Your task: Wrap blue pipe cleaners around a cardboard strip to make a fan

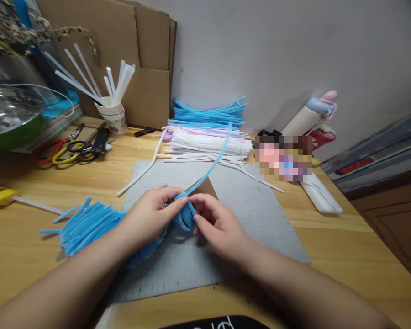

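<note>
Between my two hands, above the grey cutting mat [253, 214], is a coiled blue pipe cleaner [185, 219] with one long end [216, 161] curving up and away. My left hand [157, 210] pinches the top of the coil between thumb and fingers. On its other side, my right hand [222, 224] grips the coil's edge with thumb and fingertips. Under my left forearm lies a bundle of fuzzy blue pipe cleaners [92, 226], partly hidden. A piece of brown cardboard [205, 186] shows behind my hands on the mat.
Bundles of blue pipe cleaners [208, 113] and white pipe cleaners [208, 141] lie by the wall. At left are scissors [77, 148], a paper cup [111, 116] of white sticks and a yellow tape measure [0, 197]. A bottle [303, 116] leans at right, near a white case [320, 194].
</note>
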The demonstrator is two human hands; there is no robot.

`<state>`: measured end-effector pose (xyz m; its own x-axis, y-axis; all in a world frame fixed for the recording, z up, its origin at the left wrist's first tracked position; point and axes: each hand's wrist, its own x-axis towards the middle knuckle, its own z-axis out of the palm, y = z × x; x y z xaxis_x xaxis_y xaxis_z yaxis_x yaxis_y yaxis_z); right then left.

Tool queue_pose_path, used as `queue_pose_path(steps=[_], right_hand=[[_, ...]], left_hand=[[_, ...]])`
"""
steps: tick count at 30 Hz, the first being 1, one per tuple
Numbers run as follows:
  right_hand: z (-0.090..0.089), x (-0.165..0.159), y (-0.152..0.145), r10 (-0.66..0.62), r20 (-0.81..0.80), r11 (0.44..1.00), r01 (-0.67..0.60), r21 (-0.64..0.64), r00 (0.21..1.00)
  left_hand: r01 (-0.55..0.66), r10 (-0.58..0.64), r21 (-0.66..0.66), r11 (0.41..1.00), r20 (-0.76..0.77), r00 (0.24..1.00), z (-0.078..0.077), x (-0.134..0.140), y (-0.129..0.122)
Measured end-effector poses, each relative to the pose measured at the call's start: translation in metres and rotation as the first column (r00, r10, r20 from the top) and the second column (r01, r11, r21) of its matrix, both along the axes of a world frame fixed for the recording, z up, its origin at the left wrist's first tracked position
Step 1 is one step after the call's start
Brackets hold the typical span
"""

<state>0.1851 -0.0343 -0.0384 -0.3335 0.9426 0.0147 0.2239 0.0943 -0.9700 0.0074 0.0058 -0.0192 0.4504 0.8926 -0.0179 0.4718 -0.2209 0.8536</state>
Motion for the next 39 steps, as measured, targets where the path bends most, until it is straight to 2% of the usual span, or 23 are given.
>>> queue_pose_path(steps=[2,5,11,16,21,27,32,35,39], right_hand=[[0.002,-0.002,0.003,-0.036,-0.136,0.976,0.006,-0.216,0.990],[0.007,-0.002,0.008,-0.094,-0.237,0.937,0.005,-0.349,0.967],[0.008,-0.003,0.005,-0.173,-0.401,0.889,-0.032,-0.457,0.900],[0.003,-0.005,0.004,-0.241,-0.459,0.888,0.004,-0.460,0.855],[0.004,-0.009,0.006,-0.360,-0.480,0.851,0.070,-0.521,0.800],[0.006,-0.014,0.003,-0.376,-0.574,0.838,0.004,-0.545,0.727],[0.004,-0.007,0.006,-0.316,-0.569,0.834,-0.064,-0.548,0.759],[0.007,-0.003,0.010,-0.233,-0.498,0.872,-0.047,-0.488,0.836],[0.009,-0.001,0.014,-0.177,-0.336,0.935,0.050,-0.352,0.925]], left_hand=[[0.027,-0.022,0.079,0.996,-0.067,0.998,0.000,0.001,-0.001],[0.079,-0.064,0.132,0.988,-0.113,0.992,0.002,0.002,-0.004],[0.073,-0.050,0.166,0.983,-0.140,0.989,0.001,0.002,-0.006],[0.083,-0.045,0.220,0.972,-0.172,0.984,0.000,0.004,-0.007],[0.112,-0.026,0.342,0.933,-0.246,0.969,0.000,0.006,-0.012],[0.119,0.030,0.431,0.895,-0.324,0.946,-0.002,0.009,-0.018],[0.130,0.032,0.438,0.889,-0.343,0.939,-0.002,0.008,-0.017],[0.140,0.036,0.453,0.880,-0.358,0.933,-0.001,0.007,-0.019],[0.157,0.045,0.485,0.860,-0.378,0.925,0.001,0.007,-0.020]])
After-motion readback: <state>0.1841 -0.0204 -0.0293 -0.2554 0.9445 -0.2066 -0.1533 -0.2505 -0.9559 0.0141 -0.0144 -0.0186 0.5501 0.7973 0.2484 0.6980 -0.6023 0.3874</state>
